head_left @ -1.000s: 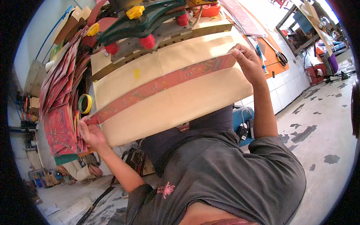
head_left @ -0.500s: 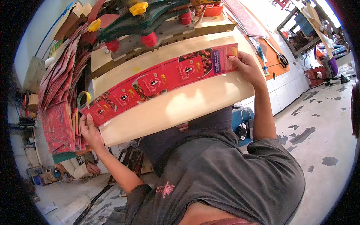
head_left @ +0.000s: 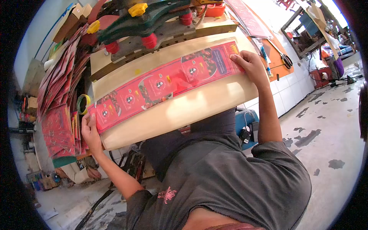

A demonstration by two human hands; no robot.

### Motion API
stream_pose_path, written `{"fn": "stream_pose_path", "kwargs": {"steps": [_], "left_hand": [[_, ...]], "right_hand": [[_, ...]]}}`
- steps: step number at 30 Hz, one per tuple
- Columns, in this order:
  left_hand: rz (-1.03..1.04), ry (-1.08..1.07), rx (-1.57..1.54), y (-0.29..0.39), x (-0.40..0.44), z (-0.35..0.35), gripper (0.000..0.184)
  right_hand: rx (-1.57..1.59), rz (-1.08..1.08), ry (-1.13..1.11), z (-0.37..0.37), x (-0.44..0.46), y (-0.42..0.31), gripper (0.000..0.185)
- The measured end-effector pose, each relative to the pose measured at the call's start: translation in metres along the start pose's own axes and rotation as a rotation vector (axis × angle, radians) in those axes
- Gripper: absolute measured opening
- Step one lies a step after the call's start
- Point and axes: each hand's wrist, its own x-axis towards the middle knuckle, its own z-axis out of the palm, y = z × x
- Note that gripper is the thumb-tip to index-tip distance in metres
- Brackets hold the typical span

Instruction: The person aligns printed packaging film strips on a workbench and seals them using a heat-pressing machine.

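A long red printed plastic sheet (head_left: pixel 168 82) with food pictures and round logos stretches between my two hands above a pale work board (head_left: pixel 191 103). My left hand (head_left: pixel 91 132) pinches its left end, thumb on top. At the right end, my right hand (head_left: pixel 251 67) grips the sheet's corner with the thumb on its face and the fingers underneath. Light glares off the sheet's glossy surface. Just beyond the board stands a machine with a dark green clamp arm (head_left: pixel 145 23), red knobs (head_left: pixel 149 40) and a yellow knob (head_left: pixel 138 10).
On the left rises a tall pile of red printed sheets (head_left: pixel 57 126), with a roll of yellow tape (head_left: pixel 83 104) beside it. Scissors (head_left: pixel 286 61) and a blue-capped tool (head_left: pixel 265 57) lie on the orange surface at right. A blue container (head_left: pixel 249 143) stands below the board.
The sheet has tilted so more of its printed face shows, with brighter glare on it. Both hands keep hold of its ends, having shifted only slightly.
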Motion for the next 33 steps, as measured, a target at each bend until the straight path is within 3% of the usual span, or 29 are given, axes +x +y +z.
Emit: {"fn": "stream_pose_path", "kwargs": {"steps": [4,7,9,12,15,33], "left_hand": [[-0.044,0.005,0.009,0.019,0.015,0.018,0.042],[-0.094,-0.06,0.094,0.024,0.032,0.028,0.046],[-0.066,-0.099,0.234,0.028,0.044,0.036,0.042],[0.037,-0.122,0.211,0.005,0.064,0.043,0.038],[0.024,-0.114,0.308,0.019,0.071,0.052,0.037],[0.005,-0.13,0.411,0.016,0.079,0.059,0.044]], "right_hand": [[-0.183,-0.037,0.199,0.007,0.004,-0.008,0.047],[-0.113,0.018,0.255,0.01,0.002,-0.023,0.053],[-0.175,0.021,0.247,0.01,0.005,-0.028,0.05],[-0.298,-0.085,0.197,0.011,0.021,-0.02,0.031],[-0.432,-0.223,0.262,0.018,0.038,-0.001,0.03],[-0.501,-0.12,0.246,0.019,0.048,-0.002,0.031]]}}
